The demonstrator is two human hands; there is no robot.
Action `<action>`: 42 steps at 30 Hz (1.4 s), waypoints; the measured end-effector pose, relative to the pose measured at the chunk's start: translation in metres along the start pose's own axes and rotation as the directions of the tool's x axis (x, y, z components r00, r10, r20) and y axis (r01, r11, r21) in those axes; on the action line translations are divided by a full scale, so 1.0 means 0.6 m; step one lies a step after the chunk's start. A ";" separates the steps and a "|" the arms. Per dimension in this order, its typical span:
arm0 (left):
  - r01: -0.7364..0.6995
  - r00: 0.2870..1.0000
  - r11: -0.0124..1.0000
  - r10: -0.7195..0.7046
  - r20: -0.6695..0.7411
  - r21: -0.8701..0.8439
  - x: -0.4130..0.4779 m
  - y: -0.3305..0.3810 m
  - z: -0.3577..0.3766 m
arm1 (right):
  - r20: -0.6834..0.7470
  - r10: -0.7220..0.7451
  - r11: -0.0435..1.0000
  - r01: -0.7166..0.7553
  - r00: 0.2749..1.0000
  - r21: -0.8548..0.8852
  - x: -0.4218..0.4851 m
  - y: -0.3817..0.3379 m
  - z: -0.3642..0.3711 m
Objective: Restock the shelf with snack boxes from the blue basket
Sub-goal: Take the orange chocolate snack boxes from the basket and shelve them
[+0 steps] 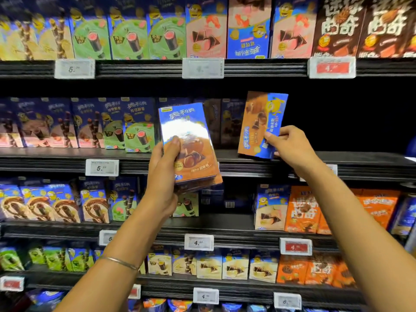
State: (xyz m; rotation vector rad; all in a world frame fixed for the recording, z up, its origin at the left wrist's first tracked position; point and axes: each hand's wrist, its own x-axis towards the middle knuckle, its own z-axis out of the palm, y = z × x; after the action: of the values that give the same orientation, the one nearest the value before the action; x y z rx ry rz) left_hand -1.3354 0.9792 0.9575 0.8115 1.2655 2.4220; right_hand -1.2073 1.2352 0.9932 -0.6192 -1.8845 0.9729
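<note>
Right hand [290, 147] pinches tilted snack box [256, 122] (its right edge).

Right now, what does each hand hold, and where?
Left hand: brown-and-blue snack box stack, lower left side. Right hand: single brown-and-blue snack box, lower right edge.

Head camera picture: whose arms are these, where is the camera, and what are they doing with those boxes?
No machine here: these are a person's bare arms. The one picture comes from a camera worn on the head, looking forward and down, so the arms reach in from below. The left hand grips a small stack of snack boxes, brown and blue, upright. The right hand pinches a single box of the same kind, turned sideways, its lower end at the middle shelf, beside a dark gap. Other shelves hold rows of boxes, with price tags on their front edges. No basket shows.
</note>
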 end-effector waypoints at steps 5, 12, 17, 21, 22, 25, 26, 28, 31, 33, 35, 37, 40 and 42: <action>0.018 0.999 1.000 -0.018 0.029 0.001 0.001 0.004 0.012 | -0.023 -0.004 0.979 -0.001 1.000 -0.206 0.046 0.033 -0.020; 0.029 0.999 1.000 -0.029 0.039 0.010 0.004 0.004 0.025 | -0.131 -0.002 0.889 -0.059 0.991 -0.455 0.102 0.060 -0.016; 0.033 0.999 0.999 -0.034 0.037 0.020 0.003 0.007 0.028 | -0.134 0.025 0.841 -0.094 0.991 -0.533 0.135 0.066 -0.003; 0.034 0.998 0.999 -0.035 0.045 0.031 0.002 0.009 0.028 | -0.100 0.042 0.796 -0.094 0.994 -0.599 0.154 0.066 0.010; 0.033 0.998 0.999 -0.034 0.048 0.033 0.002 0.009 0.028 | -0.092 0.048 0.778 -0.095 0.995 -0.621 0.159 0.066 0.013; 0.031 0.998 0.998 -0.033 0.052 0.047 -0.001 0.010 0.027 | -0.067 0.060 0.726 -0.090 0.996 -0.682 0.169 0.066 0.022; 0.029 0.998 0.998 -0.032 0.051 0.049 -0.002 0.010 0.026 | -0.056 0.065 0.708 -0.086 0.996 -0.701 0.173 0.066 0.025; 0.026 0.999 0.998 -0.028 0.037 0.052 -0.003 0.009 0.026 | -0.036 0.091 0.664 -0.087 0.995 -0.743 0.180 0.064 0.030; 0.026 0.999 0.998 -0.027 0.021 0.061 -0.004 0.006 0.026 | -0.039 0.135 0.641 -0.117 0.990 -0.758 0.189 0.058 0.040; 0.031 0.999 0.998 -0.033 0.024 0.059 -0.005 0.005 0.026 | -0.059 0.144 0.660 -0.140 0.988 -0.738 0.194 0.056 0.045; 0.033 0.999 0.998 -0.034 0.021 0.057 -0.004 0.005 0.025 | -0.067 0.155 0.667 -0.154 0.986 -0.729 0.197 0.056 0.049; 0.029 0.999 0.997 -0.030 0.013 0.068 -0.003 0.005 0.024 | -0.073 0.167 0.670 -0.167 0.983 -0.724 0.200 0.057 0.049; 0.026 1.000 0.997 -0.026 0.005 0.077 0.000 0.005 0.021 | -0.085 0.143 0.692 -0.161 0.986 -0.704 0.202 0.060 0.049; 0.029 1.000 0.996 -0.029 0.001 0.082 0.001 0.003 0.017 | -0.087 0.139 0.725 -0.161 0.987 -0.670 0.201 0.063 0.046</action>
State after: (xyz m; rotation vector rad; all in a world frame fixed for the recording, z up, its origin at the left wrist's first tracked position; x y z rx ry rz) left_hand -1.3295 0.9854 0.9639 0.8110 1.3739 2.3600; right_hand -1.2870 1.3349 1.0128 -1.2242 -2.1771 0.3219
